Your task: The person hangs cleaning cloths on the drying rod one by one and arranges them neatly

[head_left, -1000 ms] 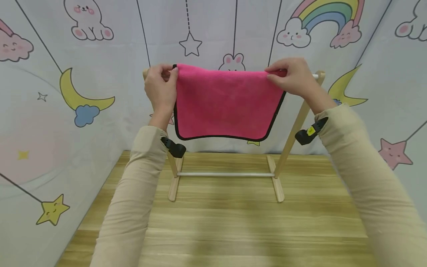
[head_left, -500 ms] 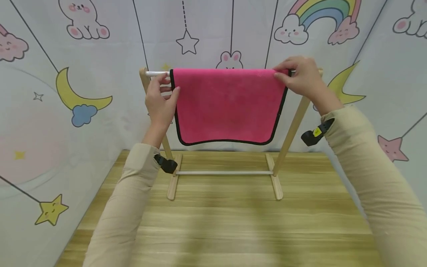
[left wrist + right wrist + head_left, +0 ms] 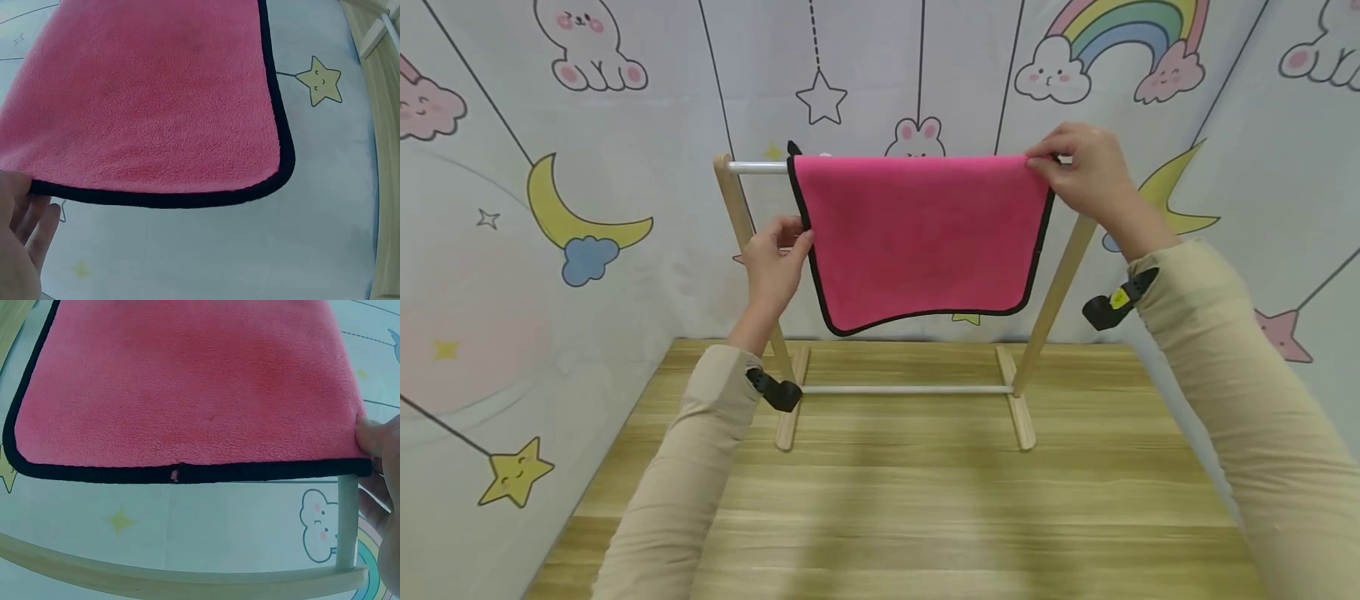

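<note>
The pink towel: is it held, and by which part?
Yes, the pink towel: left hand pinches its left edge partway down, right hand its top fold's right end.

A plush pink cloth (image 3: 925,237) with black edging (image 3: 169,200) hangs over the white upper rod (image 3: 758,167), lower left corner dipping.

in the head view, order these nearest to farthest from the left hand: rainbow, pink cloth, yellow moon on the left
1. Pink cloth: nearest, its left edge pinched by the left hand.
2. Left yellow moon: to that hand's left and a little higher.
3. Rainbow: farthest, up at the top right.
</note>
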Demonstrator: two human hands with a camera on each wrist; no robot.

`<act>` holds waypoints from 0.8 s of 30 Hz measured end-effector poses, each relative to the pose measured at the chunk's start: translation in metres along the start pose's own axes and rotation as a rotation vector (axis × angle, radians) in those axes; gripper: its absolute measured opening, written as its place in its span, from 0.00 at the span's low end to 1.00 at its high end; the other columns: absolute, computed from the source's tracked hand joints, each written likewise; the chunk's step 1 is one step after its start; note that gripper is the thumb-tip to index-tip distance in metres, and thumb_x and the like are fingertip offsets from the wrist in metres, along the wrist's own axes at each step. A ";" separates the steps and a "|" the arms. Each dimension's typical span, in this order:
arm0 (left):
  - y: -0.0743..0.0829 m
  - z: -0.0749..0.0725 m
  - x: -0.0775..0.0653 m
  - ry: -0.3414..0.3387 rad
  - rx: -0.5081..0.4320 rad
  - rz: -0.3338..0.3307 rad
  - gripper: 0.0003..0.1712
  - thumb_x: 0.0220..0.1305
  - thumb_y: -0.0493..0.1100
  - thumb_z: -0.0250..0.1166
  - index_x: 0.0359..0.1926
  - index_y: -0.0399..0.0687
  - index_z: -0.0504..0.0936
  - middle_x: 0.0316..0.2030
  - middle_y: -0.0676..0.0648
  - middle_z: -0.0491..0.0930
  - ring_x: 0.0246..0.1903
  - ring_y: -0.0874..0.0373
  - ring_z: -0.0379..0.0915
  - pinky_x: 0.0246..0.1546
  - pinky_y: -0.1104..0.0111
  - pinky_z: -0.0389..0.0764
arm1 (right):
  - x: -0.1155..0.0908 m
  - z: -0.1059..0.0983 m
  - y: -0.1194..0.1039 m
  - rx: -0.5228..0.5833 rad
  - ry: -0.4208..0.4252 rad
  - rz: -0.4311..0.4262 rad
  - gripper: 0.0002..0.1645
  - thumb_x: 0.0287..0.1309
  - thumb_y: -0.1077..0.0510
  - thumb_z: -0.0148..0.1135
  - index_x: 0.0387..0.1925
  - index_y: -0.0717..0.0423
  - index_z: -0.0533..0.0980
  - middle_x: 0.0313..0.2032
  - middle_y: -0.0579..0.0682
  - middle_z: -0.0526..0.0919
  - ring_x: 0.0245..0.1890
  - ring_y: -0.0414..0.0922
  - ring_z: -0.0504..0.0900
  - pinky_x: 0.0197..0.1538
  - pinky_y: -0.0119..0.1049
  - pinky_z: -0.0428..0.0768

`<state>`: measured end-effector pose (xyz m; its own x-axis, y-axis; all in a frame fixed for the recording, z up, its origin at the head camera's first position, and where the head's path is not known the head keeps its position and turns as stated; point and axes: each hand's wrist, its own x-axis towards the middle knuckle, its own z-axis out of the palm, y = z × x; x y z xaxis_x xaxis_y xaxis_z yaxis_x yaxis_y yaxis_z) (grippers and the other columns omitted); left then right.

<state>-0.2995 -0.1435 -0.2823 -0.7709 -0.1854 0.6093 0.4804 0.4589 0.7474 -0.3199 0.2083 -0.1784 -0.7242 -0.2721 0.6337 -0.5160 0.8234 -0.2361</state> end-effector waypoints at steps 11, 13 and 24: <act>0.047 -0.004 0.031 0.202 -0.216 -0.109 0.13 0.57 0.43 0.64 0.41 0.42 0.81 0.36 0.47 0.81 0.29 0.67 0.72 0.31 0.80 0.74 | 0.003 -0.004 0.008 0.135 -0.059 0.224 0.25 0.57 0.48 0.58 0.55 0.53 0.73 0.45 0.56 0.79 0.48 0.41 0.69 0.54 0.36 0.68; 0.049 -0.003 0.031 0.200 -0.203 -0.133 0.13 0.56 0.43 0.64 0.42 0.42 0.82 0.36 0.48 0.82 0.29 0.67 0.72 0.31 0.80 0.74 | -0.002 -0.005 0.010 0.159 -0.059 0.214 0.26 0.55 0.47 0.60 0.53 0.55 0.75 0.44 0.56 0.79 0.47 0.39 0.68 0.55 0.35 0.67; 0.025 0.001 0.023 0.146 -0.123 -0.135 0.16 0.59 0.47 0.61 0.43 0.40 0.81 0.38 0.44 0.82 0.34 0.62 0.77 0.37 0.78 0.77 | -0.015 -0.008 0.013 0.101 -0.034 0.099 0.16 0.53 0.59 0.63 0.45 0.60 0.80 0.43 0.56 0.82 0.44 0.41 0.72 0.41 0.14 0.72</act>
<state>-0.3056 -0.1353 -0.2495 -0.7673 -0.3656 0.5269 0.4313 0.3140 0.8458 -0.3120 0.2271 -0.1846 -0.7877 -0.2103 0.5791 -0.4839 0.7930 -0.3701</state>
